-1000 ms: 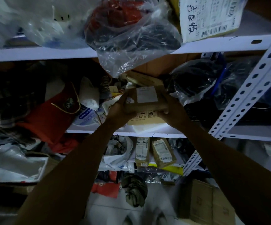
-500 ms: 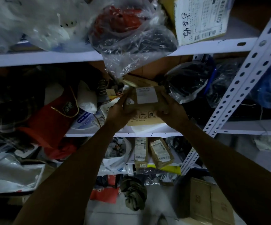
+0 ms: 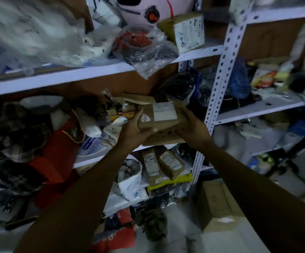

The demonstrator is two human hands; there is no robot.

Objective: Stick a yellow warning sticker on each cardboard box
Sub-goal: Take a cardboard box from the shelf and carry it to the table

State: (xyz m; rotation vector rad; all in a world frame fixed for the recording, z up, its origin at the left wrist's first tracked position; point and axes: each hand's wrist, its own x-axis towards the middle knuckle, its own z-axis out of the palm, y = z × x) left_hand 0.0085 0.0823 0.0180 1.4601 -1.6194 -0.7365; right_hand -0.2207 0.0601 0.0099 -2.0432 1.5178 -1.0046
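A small cardboard box [image 3: 161, 116] with a white label on top sits at the front of the middle shelf, on top of a second flat cardboard box [image 3: 163, 138]. My left hand [image 3: 134, 129] grips the top box's left end, thumb curled along its front edge. My right hand [image 3: 191, 126] holds its right end. No yellow sticker shows on either box. Two more labelled cardboard boxes [image 3: 170, 164] lean on the shelf below.
White metal shelving with a perforated upright [image 3: 219, 88] stands just right of my hands. The shelves are crowded with plastic bags [image 3: 148, 50], a red bag [image 3: 60, 152] and clothes. A labelled box [image 3: 189, 32] sits on the upper shelf. A large cardboard box [image 3: 219, 207] lies on the floor.
My view has swung up and to the right, showing the neighbouring shelf bay. Both hands still hold the small box at the same spot on the shelf.
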